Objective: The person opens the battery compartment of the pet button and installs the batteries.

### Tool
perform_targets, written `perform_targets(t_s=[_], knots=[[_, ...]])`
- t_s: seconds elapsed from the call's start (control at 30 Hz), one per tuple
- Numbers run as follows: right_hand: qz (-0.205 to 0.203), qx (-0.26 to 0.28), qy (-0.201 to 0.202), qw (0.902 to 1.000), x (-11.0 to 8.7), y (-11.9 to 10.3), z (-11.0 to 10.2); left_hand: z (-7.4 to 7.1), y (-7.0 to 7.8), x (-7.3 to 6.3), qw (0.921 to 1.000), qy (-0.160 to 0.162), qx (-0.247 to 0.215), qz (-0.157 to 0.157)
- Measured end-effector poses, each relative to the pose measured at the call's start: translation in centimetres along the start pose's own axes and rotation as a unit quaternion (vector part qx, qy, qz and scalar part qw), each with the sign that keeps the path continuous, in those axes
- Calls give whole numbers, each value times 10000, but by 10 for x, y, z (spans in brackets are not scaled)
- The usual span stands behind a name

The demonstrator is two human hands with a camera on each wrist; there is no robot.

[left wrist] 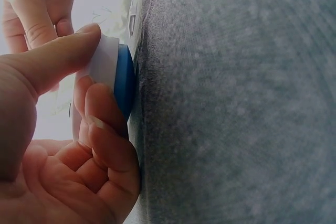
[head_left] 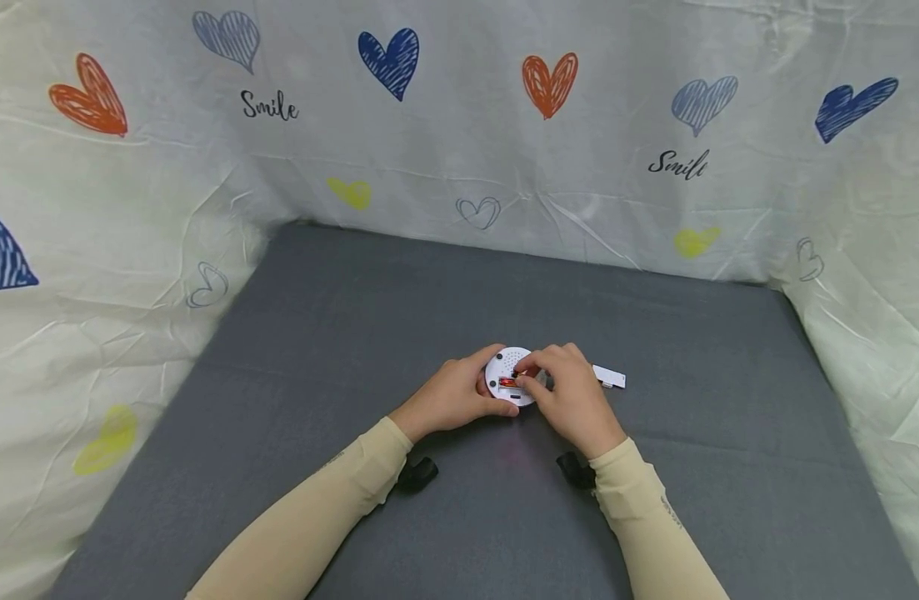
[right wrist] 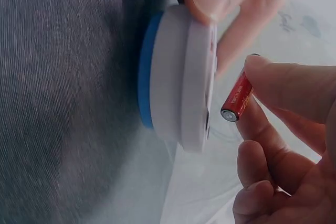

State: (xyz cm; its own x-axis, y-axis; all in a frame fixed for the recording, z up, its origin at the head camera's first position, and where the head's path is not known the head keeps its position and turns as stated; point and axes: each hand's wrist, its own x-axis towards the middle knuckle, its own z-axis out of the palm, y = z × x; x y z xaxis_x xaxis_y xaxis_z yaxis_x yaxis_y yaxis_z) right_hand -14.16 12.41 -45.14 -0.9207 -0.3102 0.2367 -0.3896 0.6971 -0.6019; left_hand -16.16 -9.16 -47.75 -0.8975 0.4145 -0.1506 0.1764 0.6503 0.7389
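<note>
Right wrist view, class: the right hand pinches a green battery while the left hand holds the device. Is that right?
The colour is wrong: the battery is red, as the right wrist view shows. The right hand does pinch it; the left hand holds the device.

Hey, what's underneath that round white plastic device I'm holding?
A thin blue layer shows there edge-on, facing the dark grey cloth. Its bottom face is turned away, so anything on it can't be seen.

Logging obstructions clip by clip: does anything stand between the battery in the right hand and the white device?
Nothing visible does: in the right wrist view, open space separates the red battery from the white device; the left hand holds its edge.
</note>
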Motion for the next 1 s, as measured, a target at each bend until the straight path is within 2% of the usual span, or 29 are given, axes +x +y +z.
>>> perform_targets(t_s=[0.27,0.53,0.73,1.0], knots=[[-306,15,-63,9995,0,-3,13,1,-2,-1,9998,110,-39,160],[-409,-40,-73,9991,0,-4,19,-1,0,0,9999,0,-71,149],[-389,-109,22,9992,-1,-3,19,-1,1,0,9999,-2,-43,122],[-196,-80,-147,9997,-1,-4,16,0,1,-1,9999,42,-32,116]])
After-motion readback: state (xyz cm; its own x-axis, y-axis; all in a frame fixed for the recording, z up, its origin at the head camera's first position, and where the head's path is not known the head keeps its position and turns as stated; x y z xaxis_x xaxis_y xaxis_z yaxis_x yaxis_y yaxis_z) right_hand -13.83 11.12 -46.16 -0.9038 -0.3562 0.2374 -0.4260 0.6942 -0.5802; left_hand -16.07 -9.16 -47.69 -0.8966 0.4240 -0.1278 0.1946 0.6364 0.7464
